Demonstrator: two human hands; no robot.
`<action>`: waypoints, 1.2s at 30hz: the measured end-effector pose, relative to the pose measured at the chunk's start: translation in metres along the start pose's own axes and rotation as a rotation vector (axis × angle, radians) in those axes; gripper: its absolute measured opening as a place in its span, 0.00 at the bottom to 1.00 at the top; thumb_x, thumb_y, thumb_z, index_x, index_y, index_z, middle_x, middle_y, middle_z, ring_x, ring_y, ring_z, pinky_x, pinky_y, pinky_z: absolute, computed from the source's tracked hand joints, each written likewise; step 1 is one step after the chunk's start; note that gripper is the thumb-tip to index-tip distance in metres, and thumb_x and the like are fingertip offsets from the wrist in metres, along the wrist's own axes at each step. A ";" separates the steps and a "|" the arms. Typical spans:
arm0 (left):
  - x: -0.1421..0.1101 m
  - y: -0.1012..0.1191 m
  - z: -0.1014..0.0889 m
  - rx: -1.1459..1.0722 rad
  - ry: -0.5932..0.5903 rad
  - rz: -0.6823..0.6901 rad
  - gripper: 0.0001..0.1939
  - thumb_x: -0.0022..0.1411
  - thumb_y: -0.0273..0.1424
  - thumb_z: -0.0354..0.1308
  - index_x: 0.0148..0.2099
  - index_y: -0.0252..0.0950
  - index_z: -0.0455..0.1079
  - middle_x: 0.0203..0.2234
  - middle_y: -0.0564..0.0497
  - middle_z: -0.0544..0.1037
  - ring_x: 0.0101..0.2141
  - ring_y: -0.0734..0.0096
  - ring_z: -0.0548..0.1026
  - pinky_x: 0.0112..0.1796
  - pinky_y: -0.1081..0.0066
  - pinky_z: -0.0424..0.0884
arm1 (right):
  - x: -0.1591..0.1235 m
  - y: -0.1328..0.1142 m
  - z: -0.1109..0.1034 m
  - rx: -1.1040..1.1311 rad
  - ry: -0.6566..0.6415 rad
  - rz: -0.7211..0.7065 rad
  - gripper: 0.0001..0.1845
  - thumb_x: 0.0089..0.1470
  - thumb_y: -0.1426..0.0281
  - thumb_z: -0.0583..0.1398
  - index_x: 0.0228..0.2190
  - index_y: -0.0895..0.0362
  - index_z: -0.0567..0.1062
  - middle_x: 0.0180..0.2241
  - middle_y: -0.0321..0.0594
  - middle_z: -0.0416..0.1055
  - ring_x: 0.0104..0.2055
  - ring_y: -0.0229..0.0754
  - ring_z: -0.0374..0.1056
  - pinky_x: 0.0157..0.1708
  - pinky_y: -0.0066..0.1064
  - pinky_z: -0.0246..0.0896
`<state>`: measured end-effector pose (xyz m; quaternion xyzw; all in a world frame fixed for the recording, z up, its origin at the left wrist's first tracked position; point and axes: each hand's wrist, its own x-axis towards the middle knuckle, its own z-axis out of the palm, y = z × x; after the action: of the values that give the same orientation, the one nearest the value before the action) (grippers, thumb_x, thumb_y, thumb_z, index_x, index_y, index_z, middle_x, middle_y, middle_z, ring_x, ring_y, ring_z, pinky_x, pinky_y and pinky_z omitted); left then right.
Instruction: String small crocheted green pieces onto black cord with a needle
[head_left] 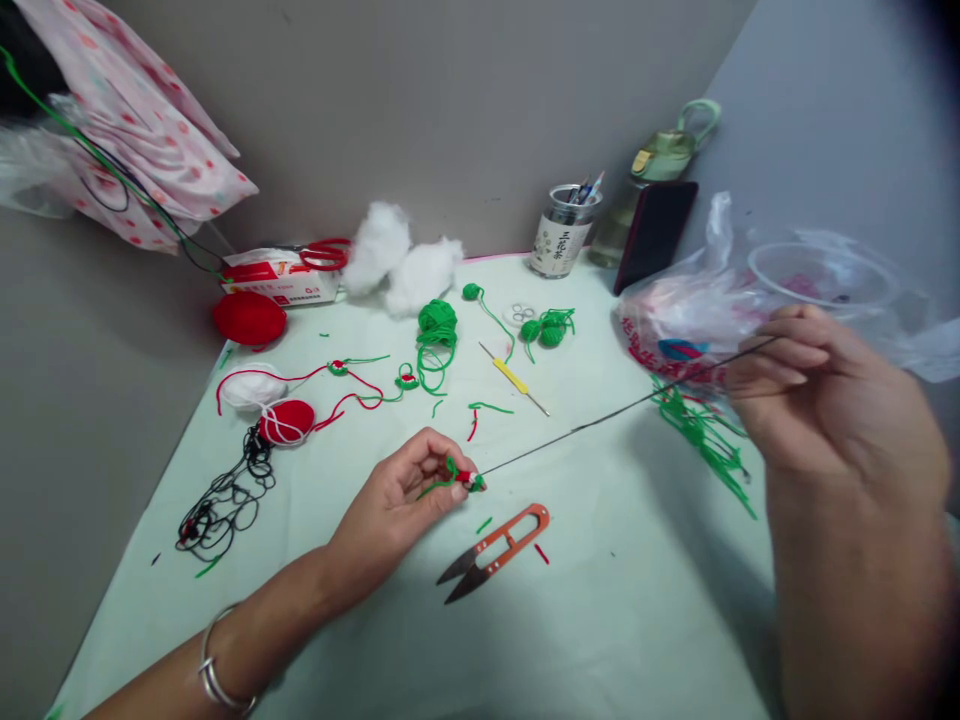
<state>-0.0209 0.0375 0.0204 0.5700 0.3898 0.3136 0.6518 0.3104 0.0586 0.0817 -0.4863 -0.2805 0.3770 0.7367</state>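
Observation:
Between the thumb and fingers of my left hand [420,480] is a small red and green crocheted piece [471,480], with a green yarn tail looped over the fingers. A black thread [577,428] runs taut from that piece up to my right hand [832,390], raised at the right with its fingers closed on the thread. Whether a needle is at the thread's end, I cannot make out. Just below my left hand lie orange thread snips [510,540], blades pointing left. A yellow-handled crochet hook [511,376] rests beyond the hands.
Green yarn [437,330], red yarn balls [250,318] and tangled black yarn [225,510] lie leftward. White stuffing [409,260], a pen jar [559,235], a bottle [660,160] and a phone [656,235] stand behind. Plastic bags [697,310] and green scraps [705,440] are right.

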 end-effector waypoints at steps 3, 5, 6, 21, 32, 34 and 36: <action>0.000 -0.001 0.000 0.011 -0.006 -0.012 0.06 0.64 0.33 0.61 0.40 0.38 0.69 0.36 0.50 0.75 0.40 0.69 0.73 0.42 0.70 0.68 | 0.002 0.000 -0.005 0.003 0.027 -0.075 0.20 0.61 0.83 0.54 0.19 0.57 0.66 0.19 0.27 0.50 0.17 0.25 0.44 0.19 0.31 0.37; 0.001 -0.001 -0.001 0.021 -0.008 -0.016 0.06 0.64 0.33 0.62 0.40 0.38 0.69 0.36 0.50 0.75 0.40 0.68 0.73 0.43 0.69 0.68 | 0.002 -0.002 -0.004 0.080 0.098 -0.056 0.22 0.62 0.85 0.51 0.19 0.58 0.66 0.18 0.28 0.53 0.17 0.24 0.48 0.19 0.30 0.39; 0.001 -0.001 -0.001 0.025 -0.009 -0.017 0.06 0.64 0.33 0.62 0.40 0.38 0.69 0.36 0.50 0.75 0.40 0.68 0.73 0.43 0.69 0.68 | 0.002 -0.004 -0.003 0.131 0.140 -0.037 0.23 0.63 0.85 0.49 0.19 0.59 0.66 0.18 0.28 0.54 0.17 0.22 0.50 0.19 0.29 0.40; 0.001 0.002 0.000 -0.146 -0.040 -0.028 0.09 0.65 0.35 0.61 0.43 0.39 0.65 0.27 0.55 0.74 0.30 0.72 0.75 0.34 0.71 0.67 | -0.068 0.052 0.043 -0.542 -0.684 -0.254 0.09 0.61 0.74 0.60 0.42 0.54 0.79 0.30 0.37 0.74 0.28 0.35 0.68 0.29 0.28 0.64; 0.002 0.001 -0.002 -0.309 -0.123 -0.101 0.10 0.67 0.38 0.60 0.43 0.38 0.65 0.26 0.55 0.78 0.30 0.75 0.75 0.35 0.73 0.66 | -0.099 0.075 0.060 -0.686 -0.955 -0.539 0.04 0.63 0.73 0.60 0.37 0.58 0.76 0.29 0.36 0.70 0.30 0.34 0.65 0.30 0.25 0.61; 0.002 0.000 -0.002 -0.268 -0.125 -0.088 0.11 0.64 0.36 0.63 0.44 0.39 0.65 0.27 0.55 0.79 0.31 0.75 0.76 0.36 0.73 0.67 | -0.100 0.073 0.061 -0.688 -0.957 -0.447 0.06 0.64 0.72 0.59 0.34 0.58 0.76 0.27 0.35 0.68 0.28 0.33 0.64 0.28 0.25 0.59; 0.002 -0.001 -0.001 -0.219 -0.103 -0.089 0.10 0.65 0.36 0.62 0.43 0.38 0.66 0.27 0.55 0.79 0.31 0.74 0.76 0.37 0.72 0.68 | -0.102 0.070 0.063 -0.720 -0.971 -0.362 0.08 0.64 0.71 0.59 0.31 0.58 0.75 0.26 0.34 0.67 0.27 0.33 0.63 0.28 0.25 0.57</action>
<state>-0.0206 0.0400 0.0191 0.4927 0.3442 0.2954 0.7426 0.1847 0.0227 0.0350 -0.4222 -0.7700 0.3062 0.3676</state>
